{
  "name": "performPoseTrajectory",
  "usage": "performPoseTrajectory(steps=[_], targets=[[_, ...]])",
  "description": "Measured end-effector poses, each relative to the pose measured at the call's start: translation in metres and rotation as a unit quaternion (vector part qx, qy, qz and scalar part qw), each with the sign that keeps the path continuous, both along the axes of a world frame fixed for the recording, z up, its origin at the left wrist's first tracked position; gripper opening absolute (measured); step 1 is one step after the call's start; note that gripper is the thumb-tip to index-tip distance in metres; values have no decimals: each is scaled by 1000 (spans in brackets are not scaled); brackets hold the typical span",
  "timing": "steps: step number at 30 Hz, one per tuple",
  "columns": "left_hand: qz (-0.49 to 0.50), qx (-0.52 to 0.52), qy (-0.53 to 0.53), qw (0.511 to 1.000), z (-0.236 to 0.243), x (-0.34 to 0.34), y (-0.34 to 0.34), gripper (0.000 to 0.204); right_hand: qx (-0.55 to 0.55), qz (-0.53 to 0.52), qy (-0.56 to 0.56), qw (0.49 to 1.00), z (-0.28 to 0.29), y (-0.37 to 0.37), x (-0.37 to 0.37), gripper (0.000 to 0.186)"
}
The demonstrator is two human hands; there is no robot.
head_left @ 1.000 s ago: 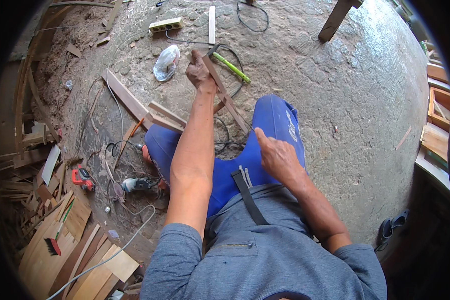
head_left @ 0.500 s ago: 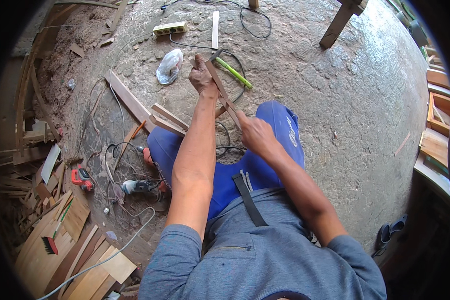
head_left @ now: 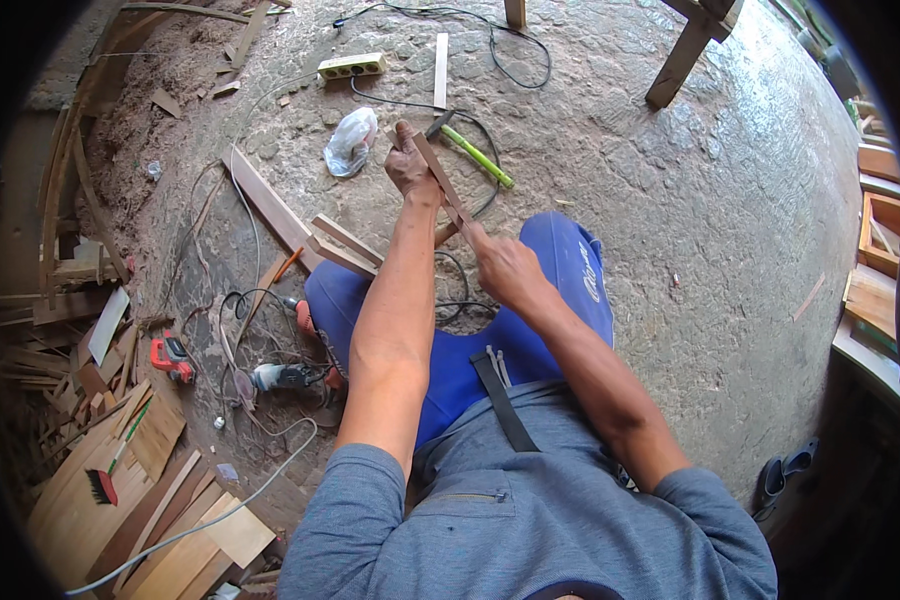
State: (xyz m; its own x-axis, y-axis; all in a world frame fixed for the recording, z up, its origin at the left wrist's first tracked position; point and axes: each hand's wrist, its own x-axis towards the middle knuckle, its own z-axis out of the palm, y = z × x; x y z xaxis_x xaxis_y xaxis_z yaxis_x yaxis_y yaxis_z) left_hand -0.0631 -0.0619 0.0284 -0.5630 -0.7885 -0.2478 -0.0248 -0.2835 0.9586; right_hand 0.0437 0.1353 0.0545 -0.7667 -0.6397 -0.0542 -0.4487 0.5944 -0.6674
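Note:
Out in front, my left hand [head_left: 412, 172] is closed around a piece of wood, its thumb pointing away from me. A thin brown wooden strip [head_left: 436, 168] lies slanted along that hand and runs down to my right hand [head_left: 510, 268]. The fingers of my right hand are closed at the strip's near end. How the strip joins the wood in my left hand is hidden. Just beyond, on the floor, lies a hammer [head_left: 478, 156] with a bright green handle. A crumpled clear plastic bag [head_left: 351, 143] sits left of my left hand.
Wooden boards [head_left: 268, 205] lean by my left knee. Left of me are corded power tools [head_left: 282, 376], a red tool [head_left: 173, 358], a brush [head_left: 102, 487] and stacked wood offcuts [head_left: 155, 520]. A power strip [head_left: 352, 66] lies ahead; sandals [head_left: 785, 470] are at right.
My right hand has slid slightly along the strip, closer to my left hand. The left hand keeps its hold. The whole view has shifted a little.

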Motion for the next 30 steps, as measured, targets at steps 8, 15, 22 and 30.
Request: performPoseTrajectory(steps=[8,15,22,30], targets=[[-30,-4,-92,995,-1,1,1,43,55,4,-33,998,7,6,7,25],[7,14,25,1000,5,4,6,37,71,2,-20,997,-3,32,22,30],[8,-4,-39,999,-6,0,0,45,50,7,-15,999,-1,-2,-1,35],[-5,-27,-39,999,-11,-1,2,53,65,8,-11,998,12,12,8,25]])
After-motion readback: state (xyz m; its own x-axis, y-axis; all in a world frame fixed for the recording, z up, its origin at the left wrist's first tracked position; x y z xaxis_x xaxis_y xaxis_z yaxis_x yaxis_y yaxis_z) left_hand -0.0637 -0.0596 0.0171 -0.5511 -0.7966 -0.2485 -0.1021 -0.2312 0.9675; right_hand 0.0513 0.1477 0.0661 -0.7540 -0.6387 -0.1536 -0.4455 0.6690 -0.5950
